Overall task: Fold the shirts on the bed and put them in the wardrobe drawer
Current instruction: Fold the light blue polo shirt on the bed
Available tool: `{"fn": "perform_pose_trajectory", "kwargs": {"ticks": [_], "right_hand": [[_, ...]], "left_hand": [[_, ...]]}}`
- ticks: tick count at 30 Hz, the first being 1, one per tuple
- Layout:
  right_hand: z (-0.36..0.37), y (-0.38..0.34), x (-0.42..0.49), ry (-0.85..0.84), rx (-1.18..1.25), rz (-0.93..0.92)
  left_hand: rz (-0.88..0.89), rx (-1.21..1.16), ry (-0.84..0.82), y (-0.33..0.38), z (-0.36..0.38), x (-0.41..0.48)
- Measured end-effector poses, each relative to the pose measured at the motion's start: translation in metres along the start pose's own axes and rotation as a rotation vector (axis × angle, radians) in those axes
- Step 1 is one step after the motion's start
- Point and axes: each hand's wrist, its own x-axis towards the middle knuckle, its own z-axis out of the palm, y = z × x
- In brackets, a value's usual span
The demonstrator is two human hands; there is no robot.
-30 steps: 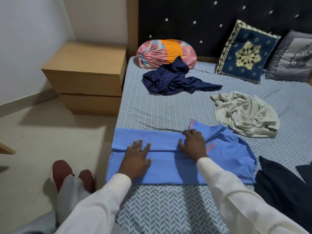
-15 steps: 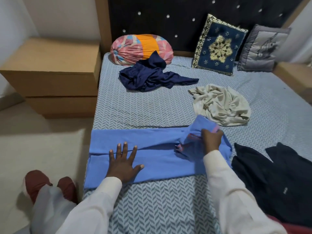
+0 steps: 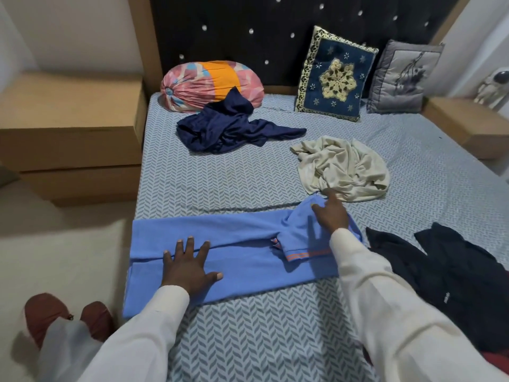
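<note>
- The blue polo shirt (image 3: 242, 252), folded into a long band, lies along the bed's (image 3: 275, 340) near edge, long axis left-right.
- Left hand (image 3: 188, 267) presses flat, open, near its left end.
- Right hand (image 3: 330, 216), open, rests on the collar end, nearer the next fold.

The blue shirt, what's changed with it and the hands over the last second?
The right hand slid from the blue shirt's middle to its collar end and folded the sleeve inward. The left hand stayed flat on the shirt; the navy shirt and cream shirt stayed crumpled.
</note>
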Motion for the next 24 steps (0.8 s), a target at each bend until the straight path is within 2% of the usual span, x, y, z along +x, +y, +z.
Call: {"fn": "perform_pose_trajectory", "kwargs": {"ticks": [2,4,6,8,10,13,16,19,22,24], "right_hand": [[0.002,-0.004,0.020,-0.236,-0.163,-0.033],[0.005,-0.003,0.034,-0.320,-0.194,-0.065],[0.009,0.002,0.044,-0.363,-0.110,-0.071],[0.012,0.007,0.048,-0.378,0.091,-0.011],[0.014,0.014,0.046,-0.251,0.304,0.092],[0.013,0.026,0.034,0.062,0.495,0.252],[0.021,0.035,0.016,0.100,0.548,0.253],[0.029,0.047,0.005,0.099,0.337,0.235],[0.028,0.051,-0.002,0.081,-0.018,0.110],[0.026,0.049,-0.007,0.144,-0.209,0.039]], "left_hand": [[-0.011,0.002,-0.013,0.002,-0.003,0.001],[-0.017,0.000,-0.020,0.003,-0.006,0.002],[-0.018,0.015,-0.015,0.004,-0.011,0.003],[-0.017,0.044,-0.001,0.004,-0.015,0.005],[-0.028,0.073,0.006,0.004,-0.020,0.008],[-0.053,0.091,-0.007,0.006,-0.024,0.012],[-0.066,0.092,-0.026,0.009,-0.026,0.013],[-0.072,0.094,-0.032,0.009,-0.027,0.013],[-0.071,0.102,-0.029,0.009,-0.027,0.012],[-0.069,0.104,-0.023,0.009,-0.027,0.012]]}}
